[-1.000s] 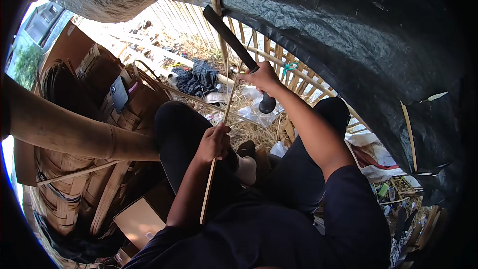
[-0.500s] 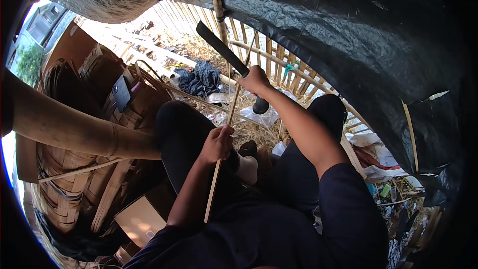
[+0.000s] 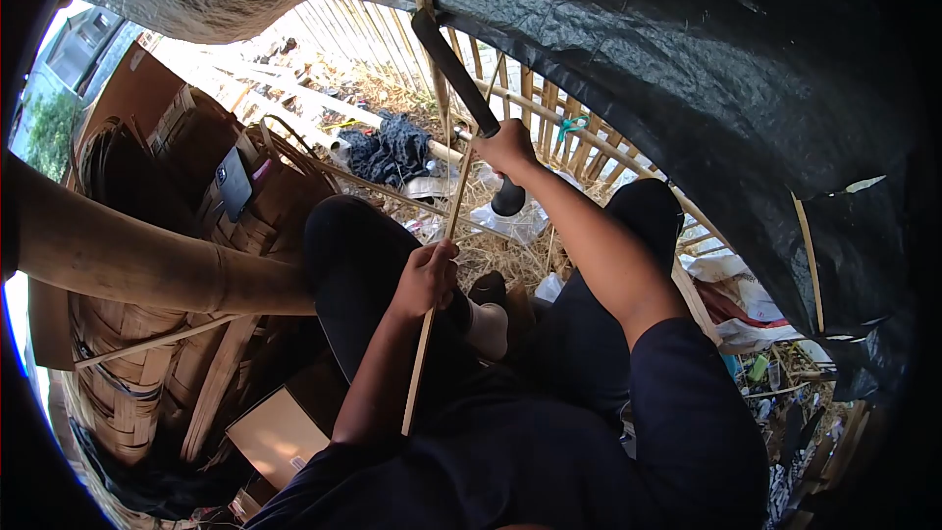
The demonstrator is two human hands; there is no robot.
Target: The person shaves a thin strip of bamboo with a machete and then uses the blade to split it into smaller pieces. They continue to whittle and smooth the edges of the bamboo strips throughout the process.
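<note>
My right hand (image 3: 507,149) is wrapped round the black handle of a machete (image 3: 456,74). Its dark, broad blade points up and to the left, and the rounded handle end shows below my fist. In my closed left hand (image 3: 426,280) is a long, thin bamboo strip (image 3: 419,365), held above my bent left leg. The strip's lower end comes close to my shirt, while its upper part runs past my right hand and behind the blade in this view.
A thick bamboo pole (image 3: 167,260) crosses from the left to my knee. Beyond it stand woven bamboo baskets (image 3: 123,417) with a phone (image 3: 234,184) on top. Black sheeting (image 3: 746,137) hangs overhead and right, in front of a bamboo fence (image 3: 535,103). Straw and scraps cover the ground.
The machete has swung a little up and to the right, its blade now standing steeper. My left hand keeps its hold on the bamboo strip, nearly in place.
</note>
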